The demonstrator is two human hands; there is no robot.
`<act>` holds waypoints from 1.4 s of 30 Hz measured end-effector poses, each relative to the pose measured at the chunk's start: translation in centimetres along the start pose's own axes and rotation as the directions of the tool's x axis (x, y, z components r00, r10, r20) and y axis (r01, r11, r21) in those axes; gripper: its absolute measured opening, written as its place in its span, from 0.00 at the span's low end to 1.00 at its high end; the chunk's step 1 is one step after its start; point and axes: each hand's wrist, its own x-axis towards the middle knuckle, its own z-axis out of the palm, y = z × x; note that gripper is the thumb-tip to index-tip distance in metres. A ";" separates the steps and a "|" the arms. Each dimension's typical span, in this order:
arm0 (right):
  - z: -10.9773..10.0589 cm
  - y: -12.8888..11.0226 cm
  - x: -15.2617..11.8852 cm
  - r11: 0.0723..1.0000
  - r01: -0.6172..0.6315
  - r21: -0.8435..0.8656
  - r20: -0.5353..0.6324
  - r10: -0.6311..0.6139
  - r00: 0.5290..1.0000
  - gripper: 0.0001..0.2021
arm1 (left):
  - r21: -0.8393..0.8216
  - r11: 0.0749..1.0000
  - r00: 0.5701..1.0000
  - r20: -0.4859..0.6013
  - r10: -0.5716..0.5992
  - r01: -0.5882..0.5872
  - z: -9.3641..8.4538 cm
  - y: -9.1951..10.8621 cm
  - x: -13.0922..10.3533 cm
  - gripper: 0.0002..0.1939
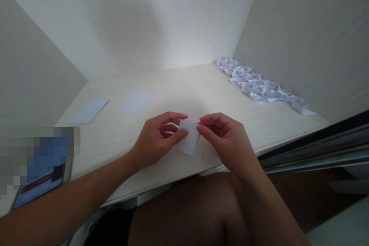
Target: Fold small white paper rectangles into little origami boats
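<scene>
A small white piece of paper (188, 140) is held up between both hands, above the front part of the pale table. My left hand (161, 134) pinches its left side, with the thumb lying on the face of the paper. At the paper's upper right corner, my right hand (223, 132) grips it between thumb and fingers. The fingertips behind the paper are partly hidden.
A stack of white paper (89, 111) lies at the table's left, beside a flat white sheet (137, 102). Many folded white paper pieces (256, 84) line the right wall. A phone (40, 184) is at lower left. The table's front edge (173, 180) runs near my legs.
</scene>
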 end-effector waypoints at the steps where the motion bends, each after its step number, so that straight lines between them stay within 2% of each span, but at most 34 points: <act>1: 0.0 0.0 0.0 1.000 0.003 -0.002 -0.001 -0.003 1.000 0.10 | -0.001 1.000 1.000 -0.012 0.006 -0.006 0.0 0.1 0.0 0.15; 10: -0.1 0.0 -0.1 0.998 -0.061 -0.002 0.039 0.061 0.997 0.15 | -0.037 0.999 0.999 -0.053 0.004 -0.006 0.0 -0.1 0.3 0.11; 26: -0.1 -0.1 -0.2 0.999 -0.047 -0.025 0.019 0.047 0.999 0.13 | -0.016 1.000 0.993 -0.115 0.015 -0.017 0.3 0.3 0.3 0.10; 42: -0.1 -0.4 -0.2 0.998 -0.056 -0.039 0.030 0.057 0.998 0.12 | 0.022 1.000 0.994 -0.110 0.006 -0.003 0.2 0.3 0.1 0.10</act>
